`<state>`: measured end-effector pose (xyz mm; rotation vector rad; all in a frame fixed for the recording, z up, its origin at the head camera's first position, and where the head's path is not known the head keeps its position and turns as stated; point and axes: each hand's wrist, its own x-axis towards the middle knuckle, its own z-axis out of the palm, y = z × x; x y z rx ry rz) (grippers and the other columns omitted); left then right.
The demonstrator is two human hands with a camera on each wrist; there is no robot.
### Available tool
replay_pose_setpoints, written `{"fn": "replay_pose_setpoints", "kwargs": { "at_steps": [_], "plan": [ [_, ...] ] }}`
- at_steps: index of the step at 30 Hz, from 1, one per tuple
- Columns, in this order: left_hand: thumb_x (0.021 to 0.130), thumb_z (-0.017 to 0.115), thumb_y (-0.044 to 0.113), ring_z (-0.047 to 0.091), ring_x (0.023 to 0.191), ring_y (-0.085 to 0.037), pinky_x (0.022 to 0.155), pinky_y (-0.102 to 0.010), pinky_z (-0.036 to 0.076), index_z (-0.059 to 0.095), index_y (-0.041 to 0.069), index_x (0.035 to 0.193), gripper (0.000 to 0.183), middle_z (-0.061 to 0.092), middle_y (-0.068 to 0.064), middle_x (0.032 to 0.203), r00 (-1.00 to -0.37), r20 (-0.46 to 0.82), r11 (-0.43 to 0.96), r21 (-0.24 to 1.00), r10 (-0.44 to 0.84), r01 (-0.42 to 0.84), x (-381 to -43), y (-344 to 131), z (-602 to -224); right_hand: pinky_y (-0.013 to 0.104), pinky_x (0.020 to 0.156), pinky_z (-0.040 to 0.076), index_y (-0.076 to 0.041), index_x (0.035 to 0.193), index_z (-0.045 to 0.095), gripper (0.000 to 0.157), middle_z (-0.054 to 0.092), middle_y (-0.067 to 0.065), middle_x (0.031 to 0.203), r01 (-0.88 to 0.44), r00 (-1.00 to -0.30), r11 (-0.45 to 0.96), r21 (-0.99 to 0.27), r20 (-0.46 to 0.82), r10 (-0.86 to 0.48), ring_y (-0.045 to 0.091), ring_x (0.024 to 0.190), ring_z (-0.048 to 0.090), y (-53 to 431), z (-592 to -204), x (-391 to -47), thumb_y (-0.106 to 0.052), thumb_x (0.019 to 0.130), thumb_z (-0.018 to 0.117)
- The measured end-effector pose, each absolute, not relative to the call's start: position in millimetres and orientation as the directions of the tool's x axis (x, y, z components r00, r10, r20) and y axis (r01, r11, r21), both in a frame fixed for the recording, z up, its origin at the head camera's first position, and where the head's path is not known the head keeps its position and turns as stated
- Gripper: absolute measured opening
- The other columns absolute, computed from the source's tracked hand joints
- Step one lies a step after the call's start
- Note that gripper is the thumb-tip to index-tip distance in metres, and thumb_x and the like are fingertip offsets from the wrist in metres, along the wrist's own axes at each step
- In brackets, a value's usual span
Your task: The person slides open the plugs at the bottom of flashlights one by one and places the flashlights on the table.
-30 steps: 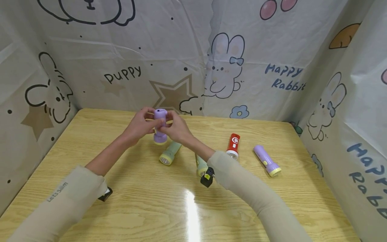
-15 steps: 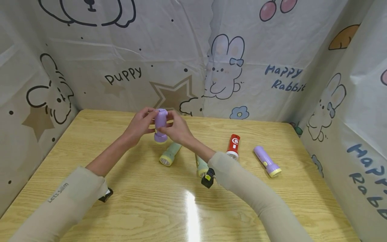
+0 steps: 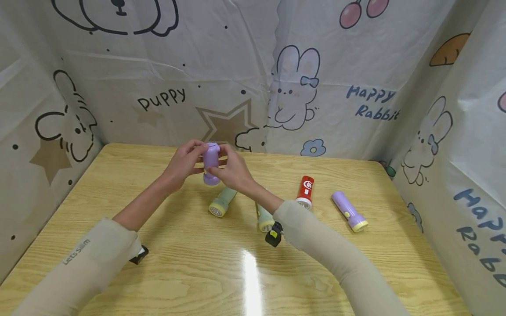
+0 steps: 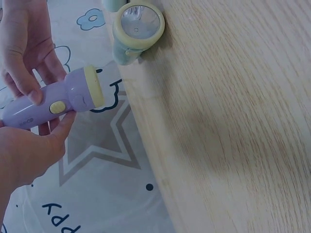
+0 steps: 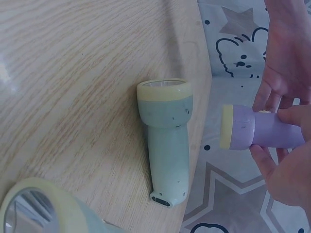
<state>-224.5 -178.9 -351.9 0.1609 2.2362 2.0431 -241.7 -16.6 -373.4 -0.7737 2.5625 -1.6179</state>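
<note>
Both hands hold a purple flashlight (image 3: 211, 161) above the back of the table, its head pointing down and its tail up. The left hand (image 3: 182, 160) grips it from the left, its thumb at the tail end. From the other side the right hand (image 3: 234, 168) grips the body, thumb across the front. In the left wrist view a yellow button (image 4: 57, 107) shows on the barrel and a pale yellow ring (image 4: 94, 86) rims the head. The lens is hidden in every view.
Two pale green flashlights lie nearby, one just below the hands (image 3: 222, 202) and another partly behind the right forearm (image 3: 264, 218). Further right lie a red flashlight (image 3: 305, 191) and a second purple flashlight (image 3: 349, 210). A printed cloth (image 3: 221, 66) walls the table's back and sides.
The left thumb has shifted from the purple flashlight's barrel up to its tail end. The flashlight has risen slightly, its yellow rim slipping out of sight in the head view.
</note>
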Motion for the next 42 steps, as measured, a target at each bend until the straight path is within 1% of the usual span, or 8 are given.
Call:
{"fn": "replay_pose_setpoints", "kwargs": {
  "at_steps": [5, 11, 17, 20, 22, 27, 36, 42],
  "plan": [
    [0.096, 0.045, 0.034, 0.047, 0.11, -0.034, 0.091, -0.05, 0.043, 0.044, 0.005, 0.111, 0.033, 0.043, -0.017, 0.122, -0.988, -0.012, 0.061, 0.998, 0.154, -0.003, -224.5, -180.0, -352.9, 0.022, 0.074, 0.05, -0.003, 0.124, 0.043, 0.051, 0.053, 0.009, 0.111, -0.417, -0.868, 0.345, -0.841, 0.256, -0.425, 0.019, 0.094, 0.059, -16.4, -373.3, -241.4, -0.008, 0.081, 0.07],
    [0.096, 0.045, 0.03, 0.049, 0.108, -0.033, 0.09, -0.049, 0.043, 0.045, 0.007, 0.107, 0.026, 0.043, -0.015, 0.119, -0.988, -0.022, 0.021, 1.0, 0.152, -0.019, -224.8, -180.2, -353.4, 0.022, 0.072, 0.051, -0.003, 0.124, 0.044, 0.051, 0.054, 0.01, 0.109, -0.434, -0.861, 0.348, -0.831, 0.268, -0.432, 0.019, 0.092, 0.06, -16.6, -372.7, -241.1, -0.007, 0.08, 0.071],
    [0.096, 0.042, 0.023, 0.05, 0.103, -0.027, 0.091, -0.047, 0.042, 0.043, 0.01, 0.105, 0.016, 0.043, -0.011, 0.115, -0.983, -0.095, -0.071, 0.992, 0.157, -0.107, -223.9, -180.1, -350.4, 0.022, 0.071, 0.051, -0.004, 0.124, 0.044, 0.053, 0.054, 0.009, 0.109, -0.436, -0.861, 0.364, -0.823, 0.264, -0.436, 0.018, 0.091, 0.06, -16.7, -373.5, -241.0, -0.008, 0.079, 0.072],
    [0.095, 0.041, 0.022, 0.049, 0.101, -0.025, 0.092, -0.045, 0.041, 0.042, 0.01, 0.104, 0.015, 0.041, -0.009, 0.115, -0.978, -0.126, -0.119, 0.982, 0.165, -0.147, -223.3, -180.1, -348.5, 0.023, 0.071, 0.051, -0.005, 0.125, 0.045, 0.053, 0.055, 0.008, 0.11, -0.438, -0.86, 0.364, -0.822, 0.266, -0.436, 0.019, 0.091, 0.06, -16.4, -373.0, -240.8, -0.009, 0.079, 0.072],
    [0.094, 0.041, 0.022, 0.048, 0.101, -0.024, 0.091, -0.044, 0.041, 0.042, 0.011, 0.103, 0.014, 0.041, -0.008, 0.115, -0.976, -0.131, -0.128, 0.98, 0.173, -0.154, -223.1, -180.5, -348.0, 0.023, 0.071, 0.051, -0.005, 0.125, 0.045, 0.053, 0.055, 0.008, 0.111, -0.442, -0.859, 0.367, -0.819, 0.268, -0.437, 0.019, 0.091, 0.06, -16.3, -372.5, -240.4, -0.009, 0.079, 0.072],
    [0.092, 0.043, 0.02, 0.049, 0.102, -0.027, 0.089, -0.043, 0.043, 0.043, 0.011, 0.099, 0.012, 0.041, -0.008, 0.115, -0.975, -0.146, -0.159, 0.972, 0.17, -0.173, -223.8, -181.5, -349.1, 0.023, 0.07, 0.051, -0.004, 0.122, 0.047, 0.051, 0.055, 0.008, 0.109, -0.435, -0.861, 0.377, -0.817, 0.257, -0.438, 0.018, 0.089, 0.061, -17.0, -372.1, -240.3, -0.008, 0.078, 0.073],
    [0.092, 0.041, 0.015, 0.047, 0.105, -0.03, 0.095, -0.045, 0.038, 0.039, 0.009, 0.096, 0.008, 0.039, -0.008, 0.116, -0.965, -0.189, -0.221, 0.948, 0.18, -0.227, -224.4, -180.8, -347.0, 0.023, 0.069, 0.051, -0.006, 0.121, 0.049, 0.051, 0.056, 0.007, 0.109, -0.423, -0.87, 0.403, -0.811, 0.238, -0.433, 0.018, 0.089, 0.061, -16.8, -370.2, -239.9, -0.009, 0.077, 0.074],
    [0.093, 0.043, 0.016, 0.045, 0.11, -0.032, 0.097, -0.046, 0.036, 0.038, 0.009, 0.097, 0.009, 0.038, -0.008, 0.119, -0.96, -0.213, -0.238, 0.938, 0.181, -0.253, -225.4, -181.7, -346.6, 0.023, 0.069, 0.051, -0.005, 0.122, 0.049, 0.051, 0.056, 0.008, 0.108, -0.426, -0.867, 0.401, -0.811, 0.239, -0.438, 0.018, 0.088, 0.061, -15.7, -369.5, -240.7, -0.009, 0.077, 0.074]
  ]
}}
